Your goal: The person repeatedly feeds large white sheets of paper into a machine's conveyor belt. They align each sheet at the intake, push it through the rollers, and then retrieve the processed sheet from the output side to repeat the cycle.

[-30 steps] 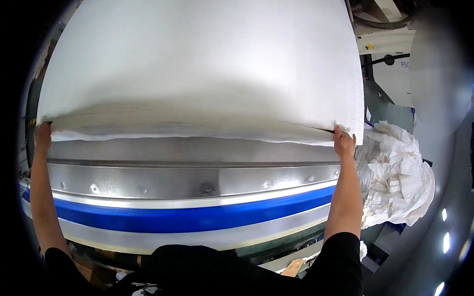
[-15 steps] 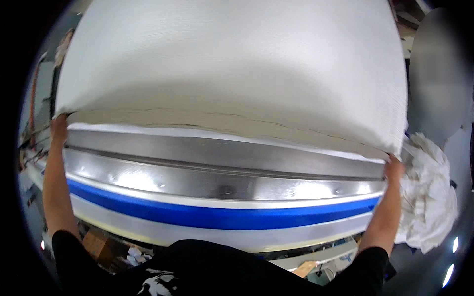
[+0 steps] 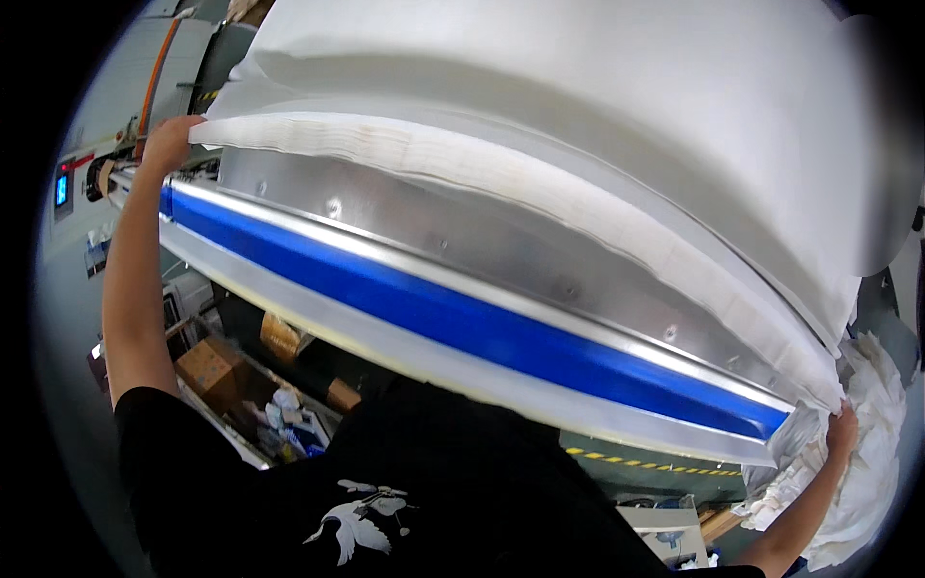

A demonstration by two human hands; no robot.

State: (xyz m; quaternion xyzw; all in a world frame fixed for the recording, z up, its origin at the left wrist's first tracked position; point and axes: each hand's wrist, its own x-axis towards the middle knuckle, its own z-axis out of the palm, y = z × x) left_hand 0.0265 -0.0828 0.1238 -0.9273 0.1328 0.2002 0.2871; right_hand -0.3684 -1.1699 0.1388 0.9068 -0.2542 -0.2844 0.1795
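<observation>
A thick stack of white, cloth-like sheets (image 3: 482, 169) spans the work surface, its many layers showing along the curved front edge. At the stack's far left corner my left hand (image 3: 170, 143) is closed on the edge, its fingertips partly hidden by the sheets. My right hand (image 3: 842, 429) grips the opposite corner, low at the right. Between my arms lies a metal plate (image 3: 501, 241) with several screw heads, just in front of the stack's edge. A blue strip (image 3: 434, 294) runs along the front, nearer to me.
Crumpled white cloth (image 3: 872, 462) is heaped beside my right hand. Below the front edge at the left are a cardboard box (image 3: 212, 371) and a bin of mixed scraps. A small lit screen (image 3: 63, 190) stands far left. Yellow-black tape (image 3: 655, 464) marks the floor.
The view has tilted, so the front edge now slopes down to the right. The stack's edge has come nearer the blue strip, covering the rear metal section. Both hands keep their corners.
</observation>
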